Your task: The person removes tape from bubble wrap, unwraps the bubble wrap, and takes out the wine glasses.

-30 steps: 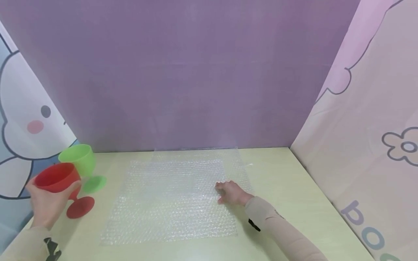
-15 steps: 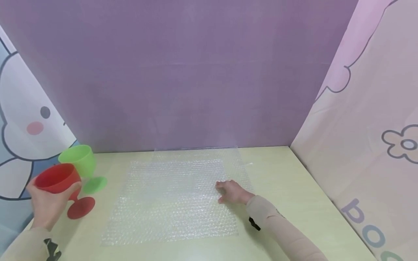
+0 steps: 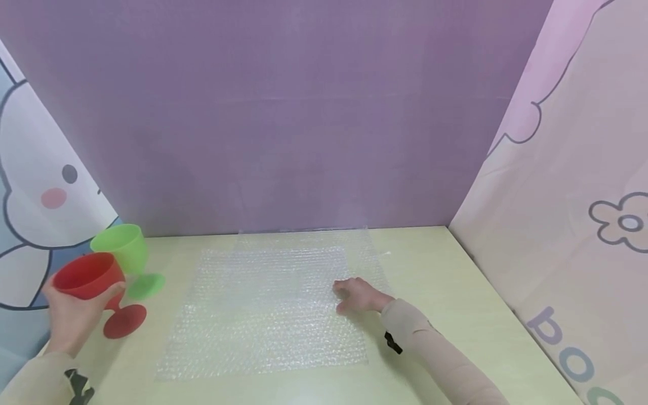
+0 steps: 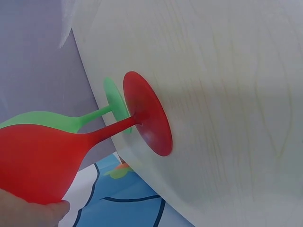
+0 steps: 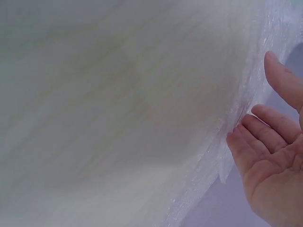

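Observation:
My left hand (image 3: 75, 320) grips the bowl of a red plastic goblet (image 3: 90, 275) at the table's left side. In the left wrist view the foot of the red goblet (image 4: 147, 113) is at or just above the table; I cannot tell whether it touches. Right behind it stands a green goblet (image 3: 121, 247). Two overlapping sheets of clear bubble wrap (image 3: 263, 315) lie flat on the table. Over their right part is my right hand (image 3: 360, 295), thumb apart and fingers loosely bent. The right wrist view shows its fingertips (image 5: 233, 137) at the bubble wrap, gripping nothing.
The pale wooden table (image 3: 445, 292) backs onto a purple wall (image 3: 304, 112). Printed panels close off the sides, with a cartoon figure on the left panel (image 3: 45, 169) and a flower on the right panel (image 3: 567, 197).

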The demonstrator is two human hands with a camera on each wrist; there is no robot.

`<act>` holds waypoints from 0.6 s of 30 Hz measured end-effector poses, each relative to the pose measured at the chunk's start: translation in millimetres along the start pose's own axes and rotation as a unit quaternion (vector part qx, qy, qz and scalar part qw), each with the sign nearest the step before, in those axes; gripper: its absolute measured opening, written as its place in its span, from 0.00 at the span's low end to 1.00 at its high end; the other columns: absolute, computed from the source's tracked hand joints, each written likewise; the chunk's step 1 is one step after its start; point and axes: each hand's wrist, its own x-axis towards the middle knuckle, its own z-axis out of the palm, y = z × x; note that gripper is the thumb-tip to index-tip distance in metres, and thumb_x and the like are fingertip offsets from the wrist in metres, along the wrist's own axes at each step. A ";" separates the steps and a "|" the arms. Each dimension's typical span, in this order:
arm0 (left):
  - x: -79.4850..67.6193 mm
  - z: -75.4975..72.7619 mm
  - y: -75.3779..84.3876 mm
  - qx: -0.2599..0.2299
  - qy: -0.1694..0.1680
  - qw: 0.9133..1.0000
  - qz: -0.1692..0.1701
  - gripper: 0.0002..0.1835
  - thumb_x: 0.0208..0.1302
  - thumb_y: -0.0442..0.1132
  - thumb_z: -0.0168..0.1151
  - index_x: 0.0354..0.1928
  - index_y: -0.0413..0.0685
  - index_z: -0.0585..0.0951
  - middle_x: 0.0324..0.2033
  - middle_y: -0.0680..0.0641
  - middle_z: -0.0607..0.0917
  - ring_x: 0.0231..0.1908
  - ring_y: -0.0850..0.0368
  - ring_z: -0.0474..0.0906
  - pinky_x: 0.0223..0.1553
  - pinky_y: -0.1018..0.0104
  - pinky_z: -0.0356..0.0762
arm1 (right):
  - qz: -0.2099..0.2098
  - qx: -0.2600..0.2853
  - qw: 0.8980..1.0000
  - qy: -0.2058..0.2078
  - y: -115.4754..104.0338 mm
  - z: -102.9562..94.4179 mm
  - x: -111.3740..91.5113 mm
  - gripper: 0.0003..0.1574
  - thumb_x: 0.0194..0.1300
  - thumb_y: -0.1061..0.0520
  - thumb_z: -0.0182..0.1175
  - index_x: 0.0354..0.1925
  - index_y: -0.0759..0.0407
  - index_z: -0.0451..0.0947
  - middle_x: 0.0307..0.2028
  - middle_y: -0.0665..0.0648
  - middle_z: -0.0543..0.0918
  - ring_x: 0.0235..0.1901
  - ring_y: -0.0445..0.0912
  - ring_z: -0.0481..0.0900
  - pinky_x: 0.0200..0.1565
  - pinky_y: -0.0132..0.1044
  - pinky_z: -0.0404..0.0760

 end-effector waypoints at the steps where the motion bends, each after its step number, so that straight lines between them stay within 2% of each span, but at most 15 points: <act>1: 0.0 0.6 -0.3 0.003 -0.002 1.000 0.001 0.58 0.49 0.60 0.65 0.65 0.72 0.27 0.70 0.43 0.43 0.65 0.41 0.45 0.52 0.51 0.76 | -0.001 0.002 1.000 0.000 0.5 -0.2 -0.4 0.36 0.53 0.57 0.65 0.59 0.65 0.68 0.63 0.64 0.66 0.64 0.59 0.62 0.66 0.50 0.60; 6: 2.8 3.7 -0.3 -0.002 -0.002 1.000 0.005 0.58 0.50 0.59 0.64 0.65 0.71 0.27 0.70 0.44 0.43 0.66 0.42 0.45 0.56 0.50 0.72 | -0.006 0.011 1.000 0.018 2.8 -0.9 -2.5 0.33 0.55 0.57 0.64 0.57 0.66 0.70 0.61 0.64 0.69 0.61 0.59 0.66 0.64 0.50 0.64; 10: 5.7 4.0 -1.8 0.001 -0.005 1.000 0.018 0.57 0.50 0.58 0.65 0.66 0.71 0.28 0.70 0.42 0.43 0.65 0.40 0.46 0.44 0.59 0.80 | -0.006 0.013 0.999 0.043 3.6 -0.6 -2.4 0.28 0.57 0.58 0.62 0.56 0.66 0.71 0.59 0.64 0.72 0.60 0.59 0.68 0.62 0.51 0.67; 12: 5.0 3.8 -3.2 0.004 -0.006 1.000 0.020 0.58 0.50 0.58 0.66 0.66 0.70 0.28 0.70 0.43 0.44 0.64 0.41 0.47 0.35 0.66 0.80 | -0.005 0.018 0.998 0.052 3.9 0.0 -2.5 0.28 0.58 0.58 0.61 0.56 0.66 0.71 0.59 0.64 0.72 0.60 0.59 0.68 0.61 0.51 0.67; 13: 4.0 3.6 -3.1 0.002 -0.004 1.000 0.018 0.59 0.50 0.58 0.66 0.66 0.70 0.28 0.70 0.43 0.43 0.64 0.41 0.47 0.36 0.65 0.80 | -0.005 0.022 0.998 0.056 3.9 0.2 -2.8 0.28 0.59 0.58 0.61 0.57 0.66 0.70 0.59 0.64 0.72 0.60 0.59 0.68 0.61 0.51 0.68; 15: 0.3 3.0 -1.5 -0.008 0.005 1.000 0.006 0.60 0.50 0.57 0.66 0.66 0.71 0.26 0.71 0.45 0.40 0.66 0.42 0.44 0.47 0.56 0.79 | -0.009 0.032 0.997 0.063 4.1 0.1 -3.9 0.27 0.60 0.59 0.59 0.57 0.66 0.70 0.59 0.64 0.72 0.59 0.59 0.69 0.59 0.51 0.70; 17: -6.5 2.3 2.7 -0.009 0.028 1.000 -0.002 0.59 0.52 0.54 0.65 0.66 0.70 0.25 0.71 0.47 0.37 0.68 0.43 0.40 0.56 0.47 0.72 | -0.014 0.042 0.996 0.072 3.9 -1.2 -5.6 0.27 0.62 0.58 0.58 0.58 0.66 0.69 0.59 0.64 0.72 0.58 0.60 0.70 0.58 0.50 0.72; 18: -11.2 2.0 5.7 -0.008 0.045 0.999 0.002 0.58 0.53 0.52 0.65 0.66 0.70 0.25 0.71 0.49 0.36 0.69 0.45 0.38 0.60 0.42 0.64 | -0.018 0.041 0.996 0.078 3.3 -3.1 -6.8 0.26 0.62 0.57 0.57 0.58 0.66 0.70 0.59 0.64 0.72 0.57 0.60 0.71 0.56 0.50 0.73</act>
